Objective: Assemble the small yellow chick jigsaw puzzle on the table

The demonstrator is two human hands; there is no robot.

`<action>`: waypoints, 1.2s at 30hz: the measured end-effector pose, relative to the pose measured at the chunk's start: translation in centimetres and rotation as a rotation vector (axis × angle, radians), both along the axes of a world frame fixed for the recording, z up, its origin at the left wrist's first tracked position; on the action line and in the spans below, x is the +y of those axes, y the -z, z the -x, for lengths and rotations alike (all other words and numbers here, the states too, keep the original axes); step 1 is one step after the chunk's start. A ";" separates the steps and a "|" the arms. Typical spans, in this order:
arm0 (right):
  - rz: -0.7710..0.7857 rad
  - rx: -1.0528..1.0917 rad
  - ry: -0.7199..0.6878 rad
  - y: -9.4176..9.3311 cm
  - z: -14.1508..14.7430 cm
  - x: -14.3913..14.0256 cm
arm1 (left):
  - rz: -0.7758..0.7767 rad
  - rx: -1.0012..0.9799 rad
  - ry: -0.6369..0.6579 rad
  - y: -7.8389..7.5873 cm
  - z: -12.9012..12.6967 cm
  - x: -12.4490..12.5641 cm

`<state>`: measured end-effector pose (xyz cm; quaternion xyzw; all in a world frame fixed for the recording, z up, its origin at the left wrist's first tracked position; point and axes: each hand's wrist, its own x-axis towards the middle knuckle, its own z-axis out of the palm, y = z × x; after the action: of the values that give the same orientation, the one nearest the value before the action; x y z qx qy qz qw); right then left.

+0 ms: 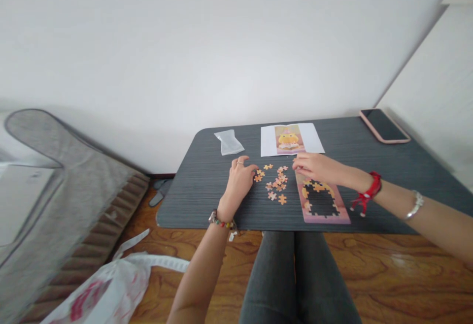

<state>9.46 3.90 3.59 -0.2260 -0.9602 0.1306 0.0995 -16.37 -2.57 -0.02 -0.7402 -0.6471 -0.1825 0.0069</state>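
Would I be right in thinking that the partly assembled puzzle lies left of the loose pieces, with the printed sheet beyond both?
Not quite: the head view shows the partly assembled puzzle to the right of the loose pieces; the printed sheet is beyond both.

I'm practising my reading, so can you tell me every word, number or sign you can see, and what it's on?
There are none I can read.
Plastic bag on the floor: red marks, too blurred to tell whether they are letters.
Paper sheet: a printed picture; any writing would be too small to read.
Puzzle board: no readable words.
Phone: dark screen, nothing readable.
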 end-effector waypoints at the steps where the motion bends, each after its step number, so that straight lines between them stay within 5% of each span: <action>1: 0.003 0.010 0.002 -0.1 -0.2 -0.4 | 0.032 0.021 0.052 -0.2 0.1 0.7; 10: 0.016 0.026 0.046 -0.6 -2.2 -1.9 | 0.118 0.036 0.352 -0.7 1.4 3.1; 17: 0.062 0.023 0.078 -1.0 -2.7 -2.4 | 0.107 0.038 0.343 -0.4 1.4 2.9; 28: 0.094 0.137 0.224 -0.9 -6.6 -4.5 | 0.089 0.134 0.389 -2.3 0.2 2.8; 32: 0.081 0.166 0.272 -0.6 -7.3 -4.9 | 0.016 0.005 0.397 -3.5 -1.9 0.9; 36: 0.018 0.196 0.305 0.1 -6.7 -5.3 | -0.043 0.000 0.522 -3.8 -6.8 -0.4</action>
<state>16.17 -1.41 3.46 -0.3563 -0.8993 0.1440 0.2090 -9.57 -2.96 3.81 -0.8818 -0.4301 -0.1919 -0.0248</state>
